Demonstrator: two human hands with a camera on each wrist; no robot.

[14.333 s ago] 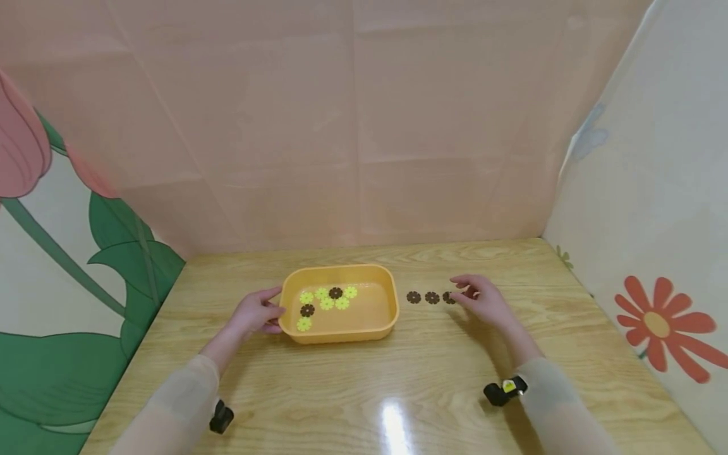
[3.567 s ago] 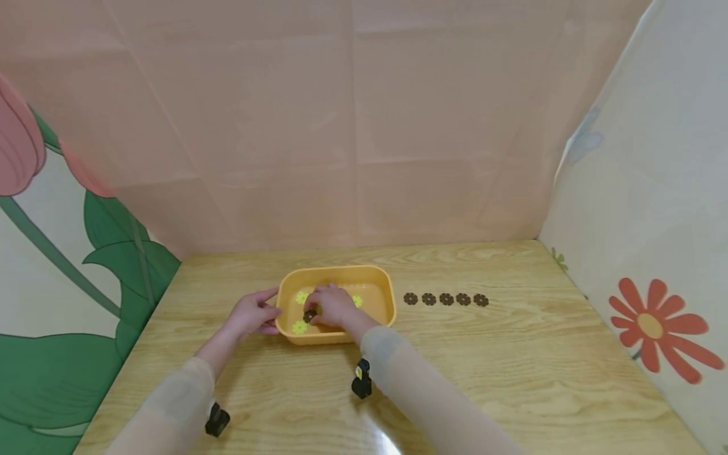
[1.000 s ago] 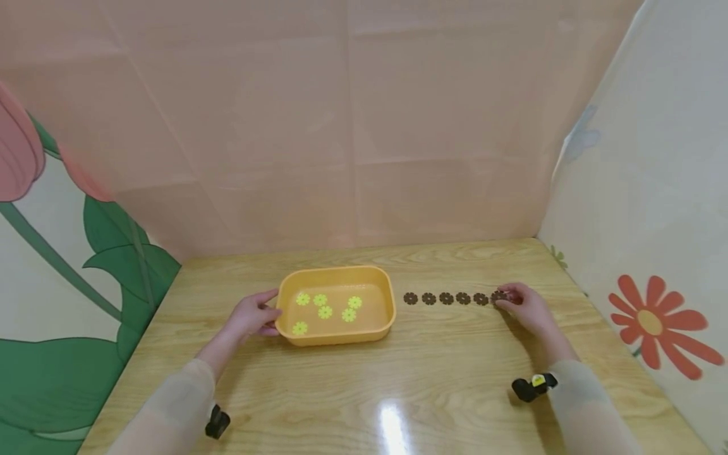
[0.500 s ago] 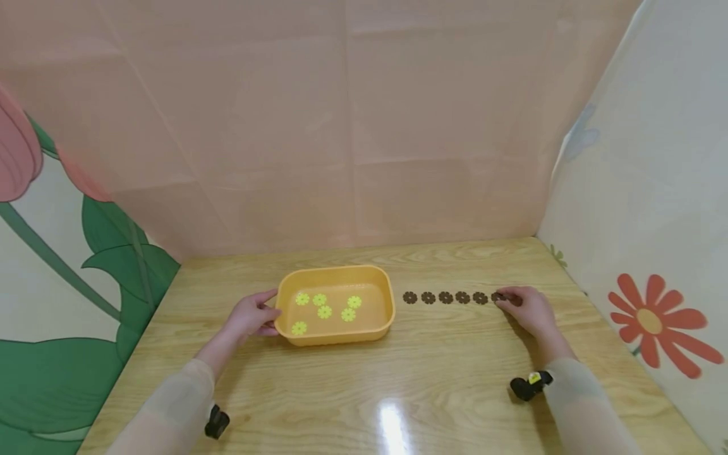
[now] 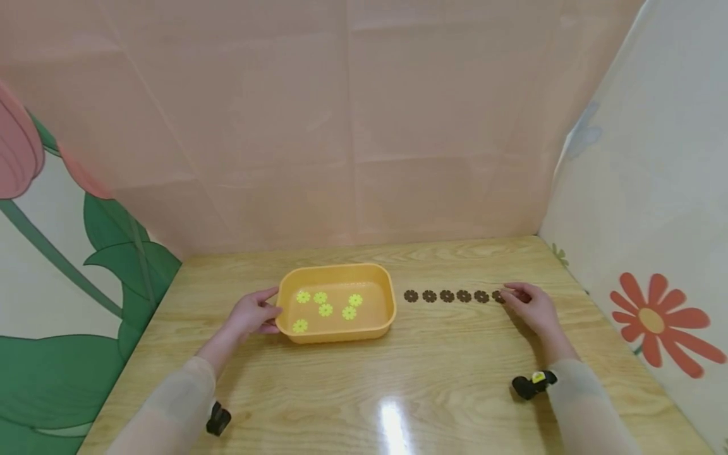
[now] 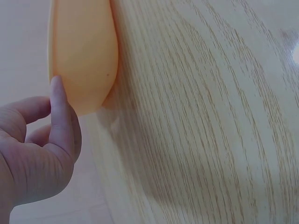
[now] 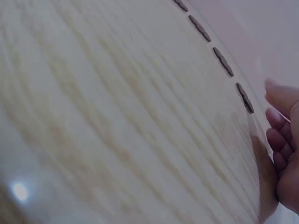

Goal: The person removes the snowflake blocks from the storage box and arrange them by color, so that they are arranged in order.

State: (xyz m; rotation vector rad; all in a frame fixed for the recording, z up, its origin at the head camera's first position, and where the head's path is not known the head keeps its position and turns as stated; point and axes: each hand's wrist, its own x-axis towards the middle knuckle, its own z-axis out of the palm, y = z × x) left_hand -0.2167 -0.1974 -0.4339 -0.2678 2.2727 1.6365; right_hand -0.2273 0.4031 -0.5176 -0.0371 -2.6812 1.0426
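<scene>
My left hand (image 5: 250,314) grips the near-left end of a shallow, yellow-orange, round-cornered rectangular tray (image 5: 335,337), thumb at the rim and the other fingers along its outer wall. On the tray's floor lie six bright yellow flower-shaped flat pieces (image 5: 325,310), five scattered toward the back and middle, one in the front left corner.

To the right of the tray, six dark brown flower-shaped flat pieces (image 5: 447,296) lie flat on the light wood-grain table (image 5: 455,379), in a straight row with narrow gaps between them. My right hand (image 5: 534,308) is at the far right end of that row, released, its fingers loosely bent; from the right wrist a gap shows between my fingertips and the nearest brown piece in sight. From my head, the fingertips hide part of the end piece.

A black wrist camera (image 5: 531,384) sits by my right cuff and another black camera (image 5: 218,418) by my left. Behind the table hangs a creased pinkish sheet (image 5: 284,126). The pale right wall carries a painted red flower (image 5: 651,321); on the left are painted green leaves (image 5: 62,373). A white glare (image 5: 392,426) shines on the table in front of me.
</scene>
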